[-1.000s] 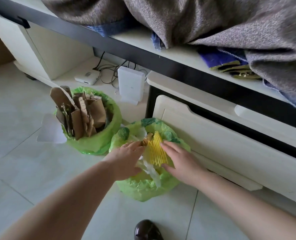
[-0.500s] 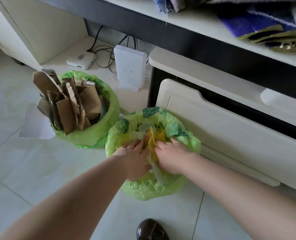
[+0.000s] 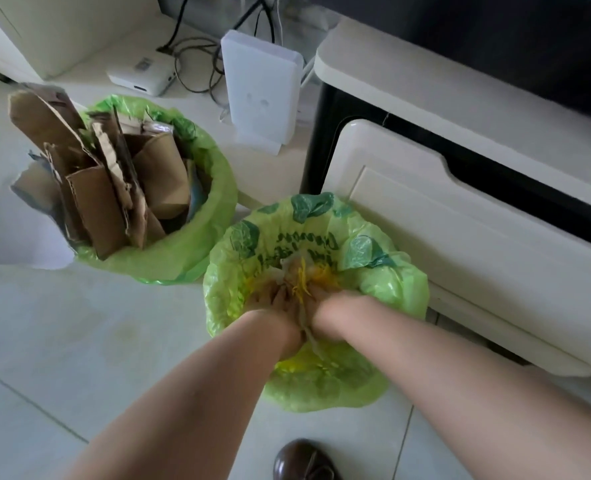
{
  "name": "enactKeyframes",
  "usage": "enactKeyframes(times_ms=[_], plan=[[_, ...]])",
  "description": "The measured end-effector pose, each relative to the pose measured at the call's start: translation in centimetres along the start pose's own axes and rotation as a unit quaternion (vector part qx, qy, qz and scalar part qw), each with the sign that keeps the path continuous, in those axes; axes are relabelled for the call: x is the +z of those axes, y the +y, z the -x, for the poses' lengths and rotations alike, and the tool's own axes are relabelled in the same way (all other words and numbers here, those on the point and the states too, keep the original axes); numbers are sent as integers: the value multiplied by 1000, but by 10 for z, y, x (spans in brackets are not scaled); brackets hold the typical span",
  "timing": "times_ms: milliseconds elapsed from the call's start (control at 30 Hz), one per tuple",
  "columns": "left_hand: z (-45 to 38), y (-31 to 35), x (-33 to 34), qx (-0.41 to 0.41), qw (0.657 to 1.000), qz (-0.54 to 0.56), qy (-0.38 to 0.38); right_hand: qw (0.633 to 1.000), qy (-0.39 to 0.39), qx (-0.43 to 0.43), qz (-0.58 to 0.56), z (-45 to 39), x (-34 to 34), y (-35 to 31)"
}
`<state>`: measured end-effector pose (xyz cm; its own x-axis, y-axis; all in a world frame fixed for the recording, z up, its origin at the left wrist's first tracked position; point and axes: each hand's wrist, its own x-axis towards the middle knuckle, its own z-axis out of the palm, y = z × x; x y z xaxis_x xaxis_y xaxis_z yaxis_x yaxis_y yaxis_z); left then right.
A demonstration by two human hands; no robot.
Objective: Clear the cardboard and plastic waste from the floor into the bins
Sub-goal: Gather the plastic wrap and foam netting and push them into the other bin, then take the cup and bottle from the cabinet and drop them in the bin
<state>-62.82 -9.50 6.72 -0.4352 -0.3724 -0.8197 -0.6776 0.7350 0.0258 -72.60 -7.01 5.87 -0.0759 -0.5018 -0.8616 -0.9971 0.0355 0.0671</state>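
Two bins lined with green bags stand on the tiled floor. The left bin (image 3: 197, 251) is stuffed with upright pieces of brown cardboard (image 3: 93, 174). The right bin (image 3: 391, 282) holds plastic waste. My left hand (image 3: 273, 303) and my right hand (image 3: 325, 306) are both deep inside the right bin, side by side, pressing down on a yellow foam net (image 3: 308, 278) and clear plastic film. The fingers of both hands are buried in the plastic and mostly hidden.
A white drawer cabinet (image 3: 460, 237) stands right behind the right bin. A white router box (image 3: 261, 88), a flat white device (image 3: 141, 76) and cables sit by the wall. A white sheet (image 3: 17, 244) lies left of the cardboard bin. A brown shoe (image 3: 304, 460) shows at the bottom.
Both hands have pushed the yellow net from above the bin's rim down into the bag. The camera has dipped closer to the bins.
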Motion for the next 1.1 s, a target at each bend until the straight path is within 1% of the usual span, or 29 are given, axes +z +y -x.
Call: enactKeyframes(times_ms=[67, 133, 233, 433, 500, 600, 700, 833, 1000, 1100], plan=[[-2, -1, 0, 1, 1000, -3, 2, 1000, 5, 1, -14, -7, 3, 1], [2, -3, -3, 1, 1000, -13, 11, 1000, 20, -2, -4, -5, 2, 3], [17, -6, -9, 16, 998, -33, 57, 998, 59, -6, 25, 15, -2, 8], [61, -9, -25, 25, 977, -34, 208, 979, 201, -17, 33, 82, -8, 15], [85, -9, -31, 23, 971, -10, 238, 971, 240, -13, 8, 105, -7, 16], [125, -2, -40, 12, 969, 22, 244, 953, 296, -20, -66, 146, 1, 21], [163, 18, -50, 13, 969, 48, 240, 925, 343, -22, -164, 194, 18, 30], [211, 62, -64, 60, 957, 130, 251, 868, 398, 14, -295, 257, 47, 45], [239, 117, -77, 110, 916, 266, 279, 802, 445, 75, -391, 320, 88, 68], [248, 148, -79, 131, 877, 349, 303, 765, 462, 116, -434, 345, 114, 80]])
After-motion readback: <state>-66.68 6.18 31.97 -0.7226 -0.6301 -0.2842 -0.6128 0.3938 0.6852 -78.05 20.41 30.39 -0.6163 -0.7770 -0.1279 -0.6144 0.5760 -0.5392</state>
